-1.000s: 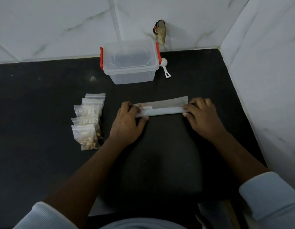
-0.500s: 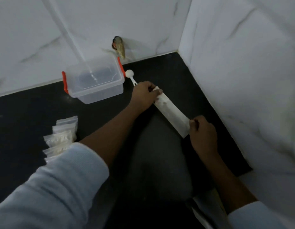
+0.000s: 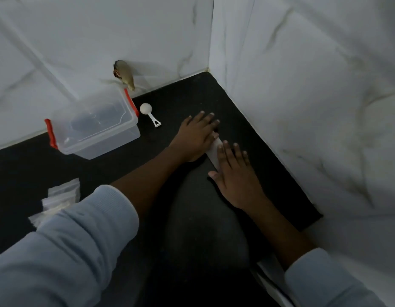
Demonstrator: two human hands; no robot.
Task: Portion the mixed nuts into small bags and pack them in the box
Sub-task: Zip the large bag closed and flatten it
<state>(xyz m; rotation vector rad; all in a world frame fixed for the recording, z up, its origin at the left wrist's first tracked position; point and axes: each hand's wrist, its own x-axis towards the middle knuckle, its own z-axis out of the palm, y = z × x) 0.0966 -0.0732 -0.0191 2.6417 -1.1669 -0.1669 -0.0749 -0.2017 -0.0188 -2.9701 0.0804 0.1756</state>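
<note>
A long pale folded bag (image 3: 213, 151) lies on the black counter near the right wall, mostly covered by my hands. My left hand (image 3: 197, 135) lies flat over its far end with fingers straight. My right hand (image 3: 235, 173) presses flat on its near end, fingers spread. The clear plastic box (image 3: 92, 127) with red latches stands open at the back left. A stack of small filled bags (image 3: 59, 198) lies at the left, partly hidden by my left sleeve.
A white measuring scoop (image 3: 149, 113) lies to the right of the box. A brownish twisted packet (image 3: 124, 77) leans on the back wall. White marble walls close the back and the right side. The counter's front right corner (image 3: 318, 218) ends near my right forearm.
Both hands went from pinching the bag's ends to lying flat on it, and moved closer together. The view has swung further right.
</note>
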